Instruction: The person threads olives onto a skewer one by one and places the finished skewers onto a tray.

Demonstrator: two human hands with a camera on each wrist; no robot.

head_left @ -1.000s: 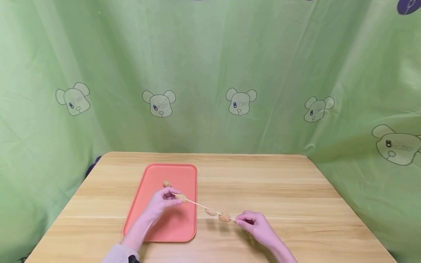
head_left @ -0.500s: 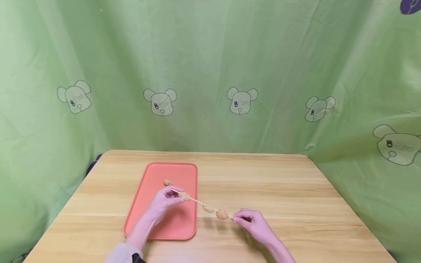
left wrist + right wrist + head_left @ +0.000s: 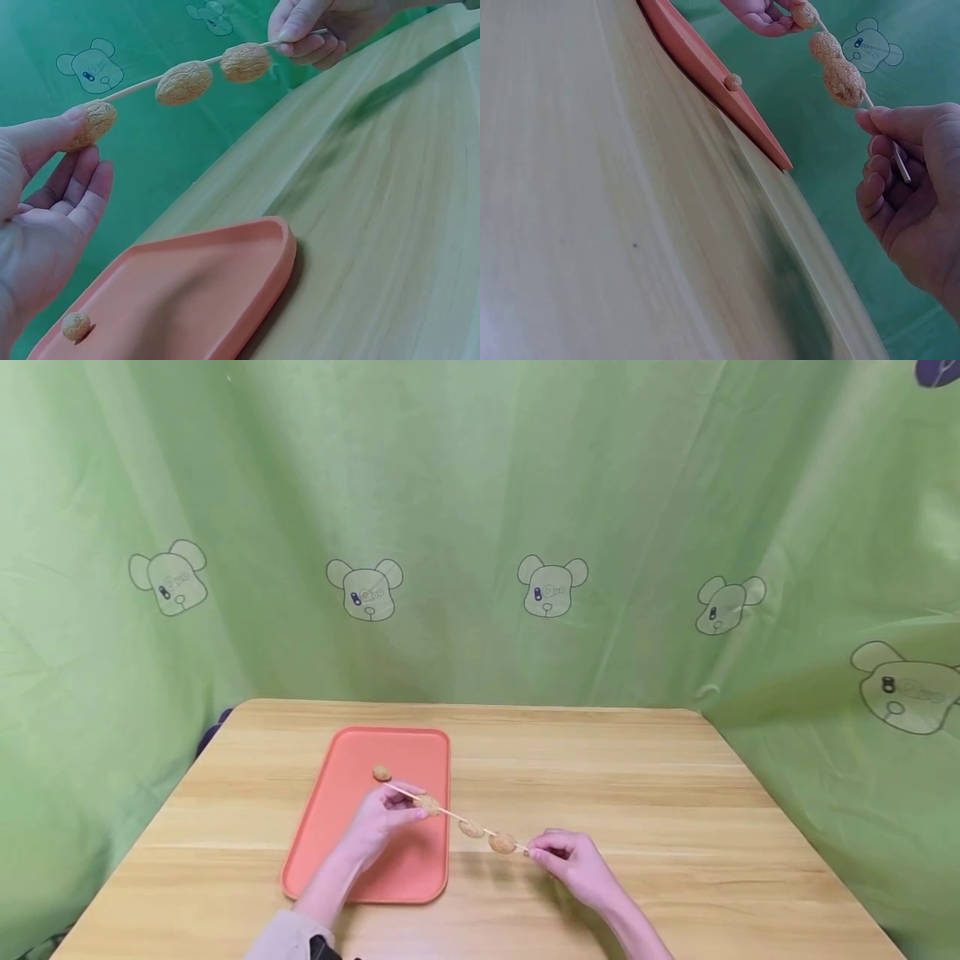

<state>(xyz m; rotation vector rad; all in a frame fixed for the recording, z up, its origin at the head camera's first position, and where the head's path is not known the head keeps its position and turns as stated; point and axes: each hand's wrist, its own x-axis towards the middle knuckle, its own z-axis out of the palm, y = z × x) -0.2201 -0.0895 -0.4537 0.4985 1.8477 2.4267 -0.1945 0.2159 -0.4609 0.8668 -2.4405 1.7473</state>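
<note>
A thin wooden skewer [image 3: 451,814] slants in the air between both hands, over the tray's right side and the table. Two brown, rough-skinned meatballs [image 3: 184,82] sit side by side on it near my right hand [image 3: 572,864]. That hand pinches the skewer's lower end between thumb and fingers, and the blunt end sticks out past its grip [image 3: 902,163]. My left hand [image 3: 378,818] pinches a third meatball [image 3: 91,126], which is threaded on the skewer farther up. The skewer's far tip shows beyond the left fingers in the head view.
A pink-red tray [image 3: 405,889] lies on the left half of the wooden table [image 3: 637,777]. One loose meatball [image 3: 382,772] rests in it, behind the left hand. Green curtain [image 3: 457,527] with bear-head outlines hangs around the table's back and sides.
My left hand has moved right, and its meatball is now nearer the other two, with more skewer showing behind it. My right hand has shifted slightly up and left.
</note>
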